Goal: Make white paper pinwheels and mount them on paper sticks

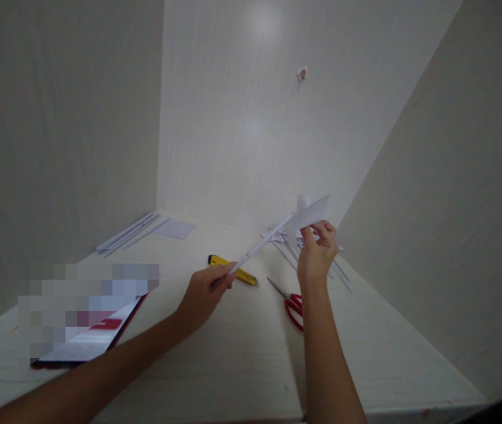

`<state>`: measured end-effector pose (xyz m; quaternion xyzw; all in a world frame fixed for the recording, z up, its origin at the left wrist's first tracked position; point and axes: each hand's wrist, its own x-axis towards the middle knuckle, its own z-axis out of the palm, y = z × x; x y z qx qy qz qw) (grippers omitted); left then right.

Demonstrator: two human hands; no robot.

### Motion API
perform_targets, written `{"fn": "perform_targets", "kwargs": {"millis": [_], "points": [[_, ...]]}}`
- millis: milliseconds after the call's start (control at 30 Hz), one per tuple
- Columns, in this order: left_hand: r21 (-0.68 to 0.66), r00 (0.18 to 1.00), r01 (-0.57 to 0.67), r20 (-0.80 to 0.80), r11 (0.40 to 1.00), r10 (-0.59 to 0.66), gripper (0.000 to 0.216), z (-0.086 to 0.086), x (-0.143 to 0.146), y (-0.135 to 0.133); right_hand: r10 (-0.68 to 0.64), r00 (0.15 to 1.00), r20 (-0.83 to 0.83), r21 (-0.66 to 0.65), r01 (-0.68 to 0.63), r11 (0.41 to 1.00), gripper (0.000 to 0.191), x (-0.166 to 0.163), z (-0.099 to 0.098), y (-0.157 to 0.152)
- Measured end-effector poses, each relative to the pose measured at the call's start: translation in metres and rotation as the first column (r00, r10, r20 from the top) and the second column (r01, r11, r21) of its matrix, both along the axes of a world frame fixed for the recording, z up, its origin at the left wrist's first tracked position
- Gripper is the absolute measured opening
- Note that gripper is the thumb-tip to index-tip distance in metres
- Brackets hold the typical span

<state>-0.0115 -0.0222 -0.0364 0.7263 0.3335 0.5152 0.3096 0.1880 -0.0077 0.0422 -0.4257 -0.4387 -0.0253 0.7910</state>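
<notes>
My left hand (207, 294) is closed around the lower end of a thin white paper stick (263, 240), which slants up to the right. At the stick's upper end is a white paper piece (313, 211) with flaring, blade-like parts, a little like a pinwheel. The fingers of my right hand (317, 253) pinch this paper from below. Whether it is fixed to the stick I cannot tell. Under the stick, beside my left hand, lies a yellow utility knife (245, 277). Scissors (294, 303) with red handles lie open on the table, partly behind my right forearm.
Several white paper sticks (129, 232) lie at the back left, near a flat paper square (174, 228). More paper strips (342, 274) lie behind my right hand. A dark-edged, partly blurred flat object (96, 344) lies at left. Pale walls (242, 118) enclose the table (242, 365).
</notes>
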Motion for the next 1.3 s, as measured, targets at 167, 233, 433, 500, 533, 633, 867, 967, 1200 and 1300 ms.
{"fn": "perform_targets", "kwargs": {"millis": [167,233,433,500,533,633,867,967,1200,1300], "points": [[0.18,0.994,-0.091,-0.036,0.979,0.099,0.03,0.004,-0.001,-0.004,0.474,0.86,-0.189,0.028,-0.478,0.878,0.029,-0.016,-0.002,0.008],[0.214,0.994,-0.096,-0.028,0.972,0.104,0.028,0.005,-0.001,-0.004,0.545,0.807,-0.229,0.046,-0.55,0.834,0.029,-0.019,-0.003,0.009],[0.282,0.993,-0.104,-0.022,0.954,0.115,0.021,0.004,-0.001,-0.004,0.594,0.736,-0.326,0.009,-0.626,0.78,0.025,-0.017,-0.007,0.01],[0.302,0.992,-0.106,-0.034,0.947,0.122,0.021,0.004,-0.002,-0.004,0.61,0.715,-0.341,0.026,-0.642,0.767,0.024,-0.016,-0.007,0.01],[0.31,0.991,-0.107,-0.039,0.945,0.125,0.021,0.004,-0.002,-0.004,0.615,0.71,-0.342,0.04,-0.643,0.765,0.024,-0.016,-0.007,0.009],[0.333,0.991,-0.102,-0.046,0.937,0.124,0.021,0.006,-0.002,-0.004,0.62,0.719,-0.315,0.102,-0.623,0.775,0.024,-0.018,-0.002,0.007],[0.278,0.997,-0.034,-0.051,0.96,0.05,0.024,0.007,-0.005,-0.003,0.415,0.891,-0.184,0.071,-0.409,0.91,0.018,-0.012,-0.002,0.004],[0.134,0.997,0.059,-0.047,0.989,-0.053,0.033,0.006,-0.005,-0.003,0.124,0.991,-0.05,0.064,-0.121,0.991,0.014,-0.007,-0.004,0.004],[-0.188,0.944,0.323,0.138,0.928,-0.301,0.03,0.003,-0.002,-0.004,-0.101,0.968,0.231,0.092,0.081,0.992,0.014,-0.009,-0.004,0.0],[-0.261,0.92,0.365,0.249,0.894,-0.303,0.046,0.007,0.001,-0.005,-0.039,0.977,0.208,0.07,0.025,0.997,0.015,-0.013,-0.006,0.001]]}}
